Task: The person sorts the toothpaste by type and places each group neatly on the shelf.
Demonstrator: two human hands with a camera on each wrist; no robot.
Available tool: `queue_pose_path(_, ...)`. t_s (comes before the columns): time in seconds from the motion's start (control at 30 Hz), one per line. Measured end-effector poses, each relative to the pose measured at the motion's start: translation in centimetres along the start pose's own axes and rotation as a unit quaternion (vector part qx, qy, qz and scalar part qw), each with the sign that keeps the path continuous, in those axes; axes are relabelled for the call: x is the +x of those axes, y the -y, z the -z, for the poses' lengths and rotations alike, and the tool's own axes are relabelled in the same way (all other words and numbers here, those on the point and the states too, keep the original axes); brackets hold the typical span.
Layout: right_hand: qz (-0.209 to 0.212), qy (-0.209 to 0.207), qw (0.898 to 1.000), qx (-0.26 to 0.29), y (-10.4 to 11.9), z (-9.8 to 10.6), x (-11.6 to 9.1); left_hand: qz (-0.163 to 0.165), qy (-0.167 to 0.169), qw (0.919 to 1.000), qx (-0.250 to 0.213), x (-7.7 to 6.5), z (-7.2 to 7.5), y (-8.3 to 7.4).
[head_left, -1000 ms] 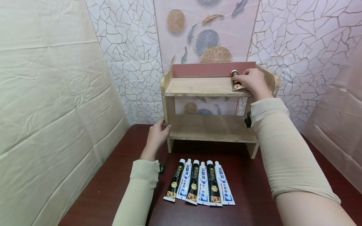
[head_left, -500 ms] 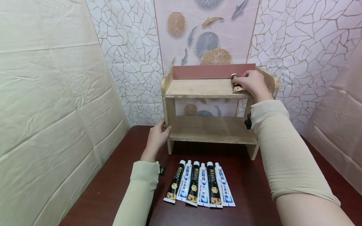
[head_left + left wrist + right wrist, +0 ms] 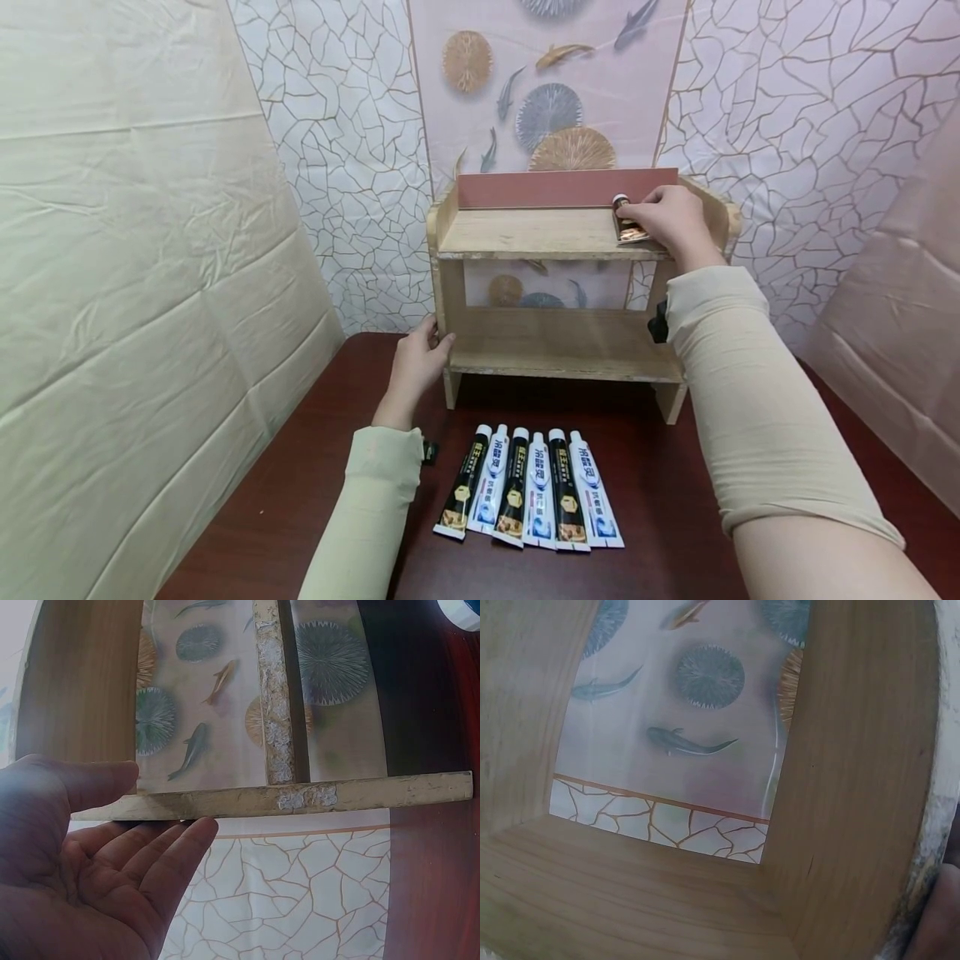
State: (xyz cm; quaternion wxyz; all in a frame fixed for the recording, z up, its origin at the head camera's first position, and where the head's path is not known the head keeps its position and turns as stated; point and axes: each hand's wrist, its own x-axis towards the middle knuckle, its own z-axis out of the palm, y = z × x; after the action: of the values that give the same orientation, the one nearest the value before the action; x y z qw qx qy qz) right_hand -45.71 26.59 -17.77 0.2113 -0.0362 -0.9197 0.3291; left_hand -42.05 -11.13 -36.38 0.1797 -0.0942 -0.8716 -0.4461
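Observation:
On the upper board of a small wooden shelf (image 3: 558, 233), at its right end, lies a black toothpaste tube (image 3: 627, 235), cap toward the back. My right hand (image 3: 675, 218) pinches it from the right, covering its middle; the right wrist view catches only a sliver of this hand (image 3: 936, 919). My left hand (image 3: 420, 358) grips the shelf's left side panel (image 3: 225, 802), thumb on one face and fingers on the other in the left wrist view. In front of the shelf, several black toothpaste tubes (image 3: 513, 492) and white toothpaste tubes (image 3: 540, 500) lie alternating side by side, caps toward the shelf.
Everything stands on a dark red table (image 3: 300, 500). A reddish strip (image 3: 555, 188) runs along the back of the upper board. Below it is the lower board (image 3: 562, 342). A patterned backdrop (image 3: 360, 167) hangs behind, with pale cloth (image 3: 135, 250) at the left.
The whole head view has shifted slightly downward. Both hands keep their places, the right on the black toothpaste tube and the left at the shelf's side; the tube's lower end lies slightly flatter.

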Motion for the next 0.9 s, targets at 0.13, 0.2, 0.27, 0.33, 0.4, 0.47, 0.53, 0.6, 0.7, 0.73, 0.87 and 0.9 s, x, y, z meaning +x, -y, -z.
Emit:
queue_pose_path(0.13, -0.003, -0.006, 1.0, 0.007, -0.04, -0.09, -0.07, -0.003, -0.002, 1.0, -0.002, -0.01, -0.03, 0.1)
queue_pose_path(0.2, -0.008, -0.013, 1.0, 0.013, -0.02, -0.17, -0.08, -0.002, -0.002, 1.0, -0.003, -0.02, -0.06, 0.14)
queue_pose_path(0.27, -0.013, -0.019, 1.0, 0.016, -0.03, -0.15, -0.11, -0.002, -0.002, 1.0, -0.006, -0.01, -0.08, 0.13)
queue_pose_path(0.33, -0.016, -0.025, 0.999, 0.018, -0.06, -0.08, -0.08, -0.002, -0.001, 1.0, -0.008, 0.02, -0.09, 0.13)
queue_pose_path(0.4, -0.017, -0.029, 0.999, 0.018, -0.07, -0.01, -0.08, 0.0, -0.002, 1.0, -0.007, 0.02, -0.07, 0.1)
queue_pose_path(0.47, -0.016, -0.033, 0.999, 0.019, -0.11, 0.05, -0.09, 0.0, -0.002, 1.0, -0.004, 0.01, -0.05, 0.09)
queue_pose_path(0.53, -0.015, -0.039, 0.999, 0.024, -0.04, 0.04, -0.15, 0.0, -0.001, 1.0, -0.001, 0.0, -0.01, 0.06)
queue_pose_path(0.6, -0.016, -0.044, 0.999, 0.026, -0.01, 0.09, -0.21, 0.0, -0.002, 1.0, 0.0, 0.01, 0.0, 0.05)
queue_pose_path(0.7, -0.016, -0.05, 0.998, 0.03, 0.03, 0.11, -0.28, 0.0, 0.0, 1.0, -0.002, 0.01, -0.01, 0.04)
queue_pose_path(0.73, -0.016, -0.05, 0.998, 0.031, 0.03, 0.11, -0.28, 0.0, -0.002, 1.0, -0.002, 0.02, -0.02, 0.05)
queue_pose_path(0.87, -0.018, -0.053, 0.998, 0.034, -0.05, 0.14, -0.37, -0.002, -0.005, 1.0, 0.001, 0.02, -0.11, 0.06)
queue_pose_path(0.9, -0.017, -0.055, 0.998, 0.034, -0.07, 0.14, -0.4, -0.003, -0.006, 1.0, 0.002, 0.02, -0.13, 0.07)
